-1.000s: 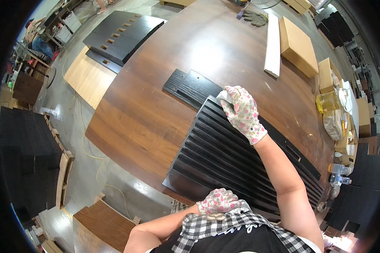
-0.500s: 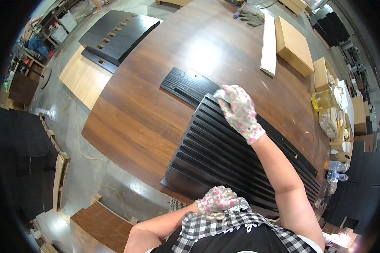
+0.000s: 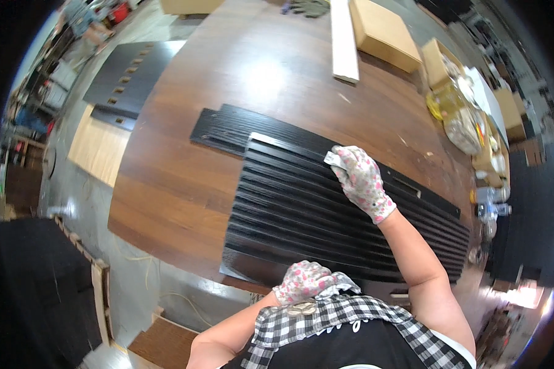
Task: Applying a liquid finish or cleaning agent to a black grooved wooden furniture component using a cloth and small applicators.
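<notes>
While the right hand (image 3: 362, 179) pinches a small whitish piece (image 3: 332, 159) at the far edge of the ribbed black panel (image 3: 283, 203), just right of centre, the left hand (image 3: 306, 281) is curled by the near edge, bottom centre; honestly can't tell if it's gripping anything. Both wear floral gloves. That panel sits flat mid-frame on a brown table (image 3: 166, 166), a narrow black board (image 3: 277, 123) just beyond it. White strip (image 3: 343, 43) and cardboard box (image 3: 385, 34) are up top, right of centre.
</notes>
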Motion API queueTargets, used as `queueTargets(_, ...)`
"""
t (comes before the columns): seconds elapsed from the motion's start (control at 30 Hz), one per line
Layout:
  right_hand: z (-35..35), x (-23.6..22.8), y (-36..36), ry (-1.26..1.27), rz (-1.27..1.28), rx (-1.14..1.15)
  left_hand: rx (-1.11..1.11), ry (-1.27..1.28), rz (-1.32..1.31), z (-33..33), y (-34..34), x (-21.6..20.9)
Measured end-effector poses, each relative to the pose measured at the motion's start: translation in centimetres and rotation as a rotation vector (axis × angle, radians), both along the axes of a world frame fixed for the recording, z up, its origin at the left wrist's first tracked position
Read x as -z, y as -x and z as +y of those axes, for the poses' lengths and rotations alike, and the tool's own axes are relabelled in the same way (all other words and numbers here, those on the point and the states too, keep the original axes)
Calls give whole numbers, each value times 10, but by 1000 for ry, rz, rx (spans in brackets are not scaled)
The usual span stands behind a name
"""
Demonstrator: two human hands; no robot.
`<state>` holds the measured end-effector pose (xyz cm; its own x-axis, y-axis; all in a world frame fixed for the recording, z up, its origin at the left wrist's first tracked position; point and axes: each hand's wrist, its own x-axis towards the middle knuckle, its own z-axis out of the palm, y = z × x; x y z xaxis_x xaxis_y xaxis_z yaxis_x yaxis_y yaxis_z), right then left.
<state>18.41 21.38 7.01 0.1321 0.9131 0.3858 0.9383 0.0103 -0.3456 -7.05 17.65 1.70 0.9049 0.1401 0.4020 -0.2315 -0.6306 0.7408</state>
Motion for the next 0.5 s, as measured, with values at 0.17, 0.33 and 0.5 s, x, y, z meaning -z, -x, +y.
queueTargets(0.17, -95, -6, -41, 15, 17, 248, 49, -32, 57, 7, 0, 0)
queueTargets(0.33, -97, -10, -22, -91, 144, 399, 31, -54, 6, 11, -3, -11)
queueTargets(0.5, -46, 13, 2, -198, 125, 362, 45, -55, 23, 14, -8, -24)
